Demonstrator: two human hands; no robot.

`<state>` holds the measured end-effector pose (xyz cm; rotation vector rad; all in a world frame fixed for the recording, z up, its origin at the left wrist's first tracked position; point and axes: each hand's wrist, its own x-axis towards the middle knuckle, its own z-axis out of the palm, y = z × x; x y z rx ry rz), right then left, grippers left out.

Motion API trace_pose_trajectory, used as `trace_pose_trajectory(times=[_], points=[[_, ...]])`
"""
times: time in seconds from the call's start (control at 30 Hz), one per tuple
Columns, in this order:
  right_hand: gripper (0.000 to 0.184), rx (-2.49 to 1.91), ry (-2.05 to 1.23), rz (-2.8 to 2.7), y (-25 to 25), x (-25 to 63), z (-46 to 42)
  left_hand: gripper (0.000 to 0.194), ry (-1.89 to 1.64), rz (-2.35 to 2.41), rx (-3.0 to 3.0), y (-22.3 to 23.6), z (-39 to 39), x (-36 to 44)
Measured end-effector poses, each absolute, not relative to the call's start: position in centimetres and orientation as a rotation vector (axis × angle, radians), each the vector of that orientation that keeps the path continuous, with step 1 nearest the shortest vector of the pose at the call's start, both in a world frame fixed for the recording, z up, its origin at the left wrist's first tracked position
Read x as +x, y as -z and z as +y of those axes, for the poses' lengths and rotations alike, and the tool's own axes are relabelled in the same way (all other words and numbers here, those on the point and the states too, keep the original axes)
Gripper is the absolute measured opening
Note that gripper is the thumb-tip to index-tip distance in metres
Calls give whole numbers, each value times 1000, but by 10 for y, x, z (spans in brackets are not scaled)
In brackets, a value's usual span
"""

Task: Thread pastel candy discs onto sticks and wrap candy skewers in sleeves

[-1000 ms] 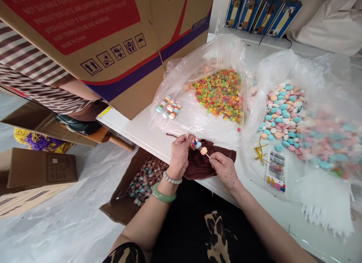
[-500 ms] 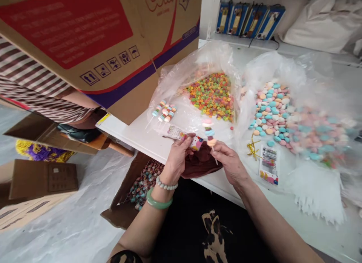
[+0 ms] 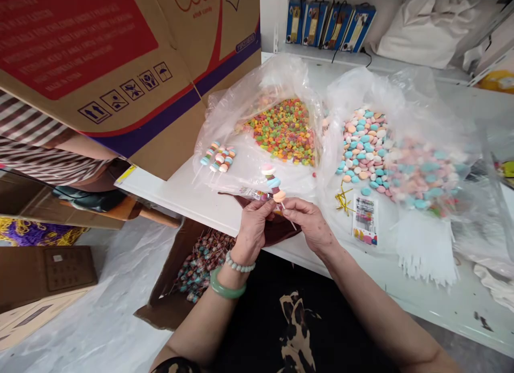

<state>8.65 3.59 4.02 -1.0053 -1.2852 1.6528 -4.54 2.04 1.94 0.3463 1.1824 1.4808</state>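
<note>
The right hand pinches the thin white stick of a candy skewer, which carries round, smooth pastel pieces and stands tilted above the near edge of the white desk. The left hand, palm down, closes its fingers on a flat printed wrapper. A dark red cloth lies crumpled under both hands.
</note>
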Motion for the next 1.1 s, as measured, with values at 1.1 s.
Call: trace_pose_trajectory(times=[1.1], points=[[18,-1185,-1092,-1801,-35,123,7,10,-1751,837,28,-23,24,-81]])
